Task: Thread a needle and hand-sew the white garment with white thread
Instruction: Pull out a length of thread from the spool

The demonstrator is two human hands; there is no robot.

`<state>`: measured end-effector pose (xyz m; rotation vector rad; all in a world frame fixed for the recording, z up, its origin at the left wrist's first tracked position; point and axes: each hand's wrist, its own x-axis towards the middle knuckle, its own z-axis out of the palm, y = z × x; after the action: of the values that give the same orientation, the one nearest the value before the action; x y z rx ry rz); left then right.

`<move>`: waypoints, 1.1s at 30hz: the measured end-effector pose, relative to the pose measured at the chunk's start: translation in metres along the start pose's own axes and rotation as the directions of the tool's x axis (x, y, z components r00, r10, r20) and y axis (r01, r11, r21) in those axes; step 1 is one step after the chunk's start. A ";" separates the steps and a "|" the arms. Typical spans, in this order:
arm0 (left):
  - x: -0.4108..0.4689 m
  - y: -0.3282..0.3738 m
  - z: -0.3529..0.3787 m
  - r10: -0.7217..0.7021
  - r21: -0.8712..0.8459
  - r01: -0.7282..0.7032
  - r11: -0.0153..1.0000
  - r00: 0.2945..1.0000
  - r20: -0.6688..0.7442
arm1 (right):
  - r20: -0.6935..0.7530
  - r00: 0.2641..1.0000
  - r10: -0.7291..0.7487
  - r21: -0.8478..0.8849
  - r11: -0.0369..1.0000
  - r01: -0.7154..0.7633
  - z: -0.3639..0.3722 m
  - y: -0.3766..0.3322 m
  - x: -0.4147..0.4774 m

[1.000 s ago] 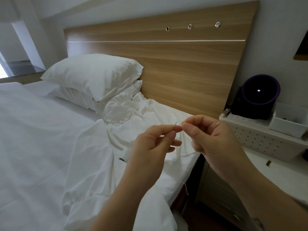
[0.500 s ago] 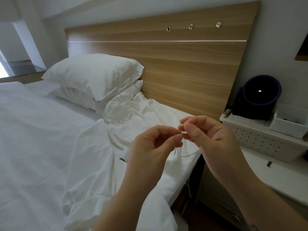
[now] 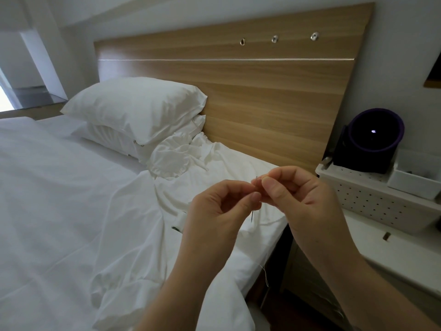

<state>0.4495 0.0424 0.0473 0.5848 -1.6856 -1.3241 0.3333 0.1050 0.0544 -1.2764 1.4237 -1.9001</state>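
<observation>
Head view: threading looks underway, no sewing yet; left hand point(image 3: 214, 212) pinches the needle point(image 3: 252, 215), right hand point(image 3: 300, 199) at 3 o'clock apparently pinches thread point(image 3: 265, 274); garment point(image 3: 214, 168) lies at 12 o'clock

Two pillows point(image 3: 133, 108) lie stacked at the head of the bed point(image 3: 59, 199) against the headboard point(image 3: 262, 91), with the garment point(image 3: 191, 163) bunched just right of them and a spool point(image 3: 180, 220) nearer the front. Over the bed's right edge the left hand point(image 3: 214, 211) pinches the needle point(image 3: 252, 215) upright, the right hand point(image 3: 303, 201) meets its top end, and thread point(image 3: 265, 274) hangs below. A nightstand point(image 3: 393, 259) right of the bed carries a basket point(image 3: 372, 199).
</observation>
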 end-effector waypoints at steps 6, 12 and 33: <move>-0.001 0.001 0.000 -0.004 0.013 0.004 1.000 1.000 0.000 | -0.018 1.000 -0.020 -0.025 0.999 0.019 0.001 -0.001 -0.001; -0.001 0.001 0.000 -0.006 -0.003 0.006 1.000 1.000 -0.009 | -0.010 0.999 -0.030 -0.027 0.999 0.030 0.001 0.000 -0.001; -0.001 0.003 0.000 0.001 -0.010 -0.001 1.000 1.000 -0.016 | -0.001 0.999 -0.042 -0.022 0.999 0.042 0.002 0.000 -0.001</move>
<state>0.4502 0.0445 0.0496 0.5869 -1.6656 -1.3233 0.3351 0.1045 0.0542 -1.3251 1.4324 -1.9180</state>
